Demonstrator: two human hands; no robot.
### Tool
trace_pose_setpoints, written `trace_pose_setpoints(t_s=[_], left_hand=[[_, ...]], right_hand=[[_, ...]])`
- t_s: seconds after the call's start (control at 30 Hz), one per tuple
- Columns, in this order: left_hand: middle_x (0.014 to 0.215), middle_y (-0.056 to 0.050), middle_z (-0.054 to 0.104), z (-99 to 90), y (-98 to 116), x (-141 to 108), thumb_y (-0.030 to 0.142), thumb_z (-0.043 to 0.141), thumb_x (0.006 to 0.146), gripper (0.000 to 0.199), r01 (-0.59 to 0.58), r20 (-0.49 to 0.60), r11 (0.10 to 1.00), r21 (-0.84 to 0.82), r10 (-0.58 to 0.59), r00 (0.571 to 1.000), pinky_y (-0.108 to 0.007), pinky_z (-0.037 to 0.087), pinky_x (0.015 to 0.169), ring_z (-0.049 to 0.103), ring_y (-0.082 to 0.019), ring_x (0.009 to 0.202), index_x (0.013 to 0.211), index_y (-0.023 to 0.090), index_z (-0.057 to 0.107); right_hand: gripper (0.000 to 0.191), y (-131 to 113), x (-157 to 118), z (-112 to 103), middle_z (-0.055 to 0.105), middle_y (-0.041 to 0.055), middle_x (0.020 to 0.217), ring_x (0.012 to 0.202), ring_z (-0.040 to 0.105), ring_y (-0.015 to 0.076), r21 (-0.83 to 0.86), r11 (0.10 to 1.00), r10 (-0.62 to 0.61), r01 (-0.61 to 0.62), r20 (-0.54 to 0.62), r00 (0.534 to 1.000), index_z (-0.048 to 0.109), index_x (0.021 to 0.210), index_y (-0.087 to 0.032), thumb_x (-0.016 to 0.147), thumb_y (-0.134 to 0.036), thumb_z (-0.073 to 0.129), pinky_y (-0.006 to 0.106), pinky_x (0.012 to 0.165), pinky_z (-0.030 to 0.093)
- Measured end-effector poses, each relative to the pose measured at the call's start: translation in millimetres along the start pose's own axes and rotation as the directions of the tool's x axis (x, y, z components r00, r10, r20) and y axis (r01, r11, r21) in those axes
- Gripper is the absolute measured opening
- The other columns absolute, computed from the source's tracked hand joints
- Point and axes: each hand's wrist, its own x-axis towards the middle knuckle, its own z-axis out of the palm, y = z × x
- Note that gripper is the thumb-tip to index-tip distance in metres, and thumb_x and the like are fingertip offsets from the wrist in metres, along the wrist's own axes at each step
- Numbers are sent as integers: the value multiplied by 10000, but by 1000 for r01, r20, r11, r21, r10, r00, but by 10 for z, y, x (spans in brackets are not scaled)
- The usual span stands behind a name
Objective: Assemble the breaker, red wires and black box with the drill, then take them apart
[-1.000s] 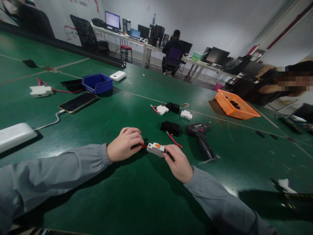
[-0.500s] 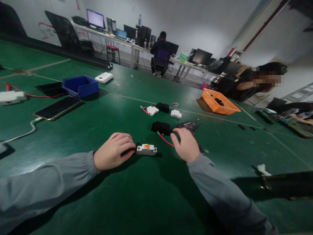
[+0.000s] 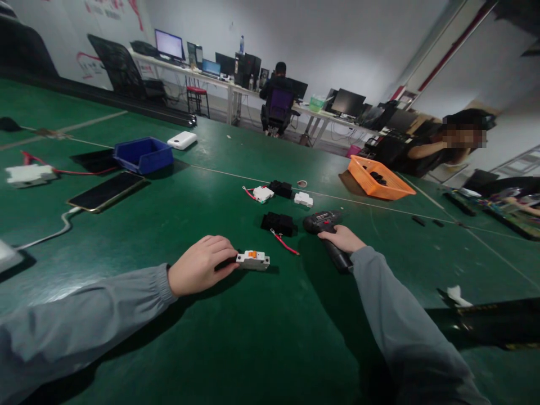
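Observation:
My left hand point(image 3: 205, 265) grips the left end of a white circuit breaker point(image 3: 254, 261) with an orange switch, low over the green table. My right hand point(image 3: 343, 238) has its fingers on the handle of a black cordless screwdriver point(image 3: 324, 220), which lies on the table. Between my hands are a black block point(image 3: 278, 223) and a short red wire point(image 3: 286, 244). Beyond them sit a white part with a red lead point(image 3: 262, 194), a second black block point(image 3: 280, 189) and a small white block point(image 3: 303, 199).
On the left are a blue bin point(image 3: 144, 156), a phone point(image 3: 107, 192) on a white cable and a white power bank point(image 3: 182, 140). An orange basket point(image 3: 382, 179) stands at the right, near a person point(image 3: 434, 143). A dark object point(image 3: 498, 323) lies at the right edge.
My right hand has moved right, from beside the black block onto the screwdriver's handle. My left hand stays at the breaker. The view has shifted slightly.

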Motion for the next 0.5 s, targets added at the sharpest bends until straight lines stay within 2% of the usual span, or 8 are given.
trace_pose_setpoints(t_s=[0.13,0.23,0.3,0.37,0.43,0.5], left_hand=[[982,-79,666,1,-16,11,311,528,937,209,31,2,999,-20,-31,1000,-320,449,794,596,-180,905,1010,165,658],[955,-77,668,-5,-111,29,314,533,933,205,67,-37,998,6,-66,997,-316,448,775,596,-175,880,990,164,660],[940,-73,670,-3,-202,37,320,537,926,203,100,-74,994,46,-96,993,-320,447,766,596,-177,867,975,166,661],[922,-68,670,5,-284,36,329,540,921,205,146,-96,986,84,-138,986,-324,449,751,594,-178,847,967,171,663],[922,-70,670,15,-335,29,339,542,920,212,181,-105,978,105,-170,980,-329,452,750,593,-183,847,971,174,664],[931,-74,670,24,-351,20,339,539,923,217,183,-103,977,107,-172,980,-331,455,757,592,-186,856,990,175,663]], right_hand=[[383,-6,-29,-73,648,51,680,588,570,174,123,989,-82,77,35,996,654,855,-114,698,-455,729,294,559,404],[371,-113,-152,-142,628,24,697,592,550,158,364,919,-170,149,27,985,635,911,-130,701,-427,709,277,560,406],[361,-269,-346,-186,600,13,710,600,536,157,586,792,-217,171,9,976,617,928,-155,709,-432,693,267,542,409],[371,-474,-632,-231,593,26,772,630,542,160,811,568,-300,139,47,953,618,942,-172,682,-428,688,271,546,439],[429,-680,-968,-269,557,31,803,624,518,148,932,359,-443,54,120,888,643,996,-171,688,-468,650,278,555,465],[463,-838,-1296,-279,527,32,799,557,467,122,959,278,-550,-60,210,808,657,1038,-166,735,-513,606,261,484,437]])
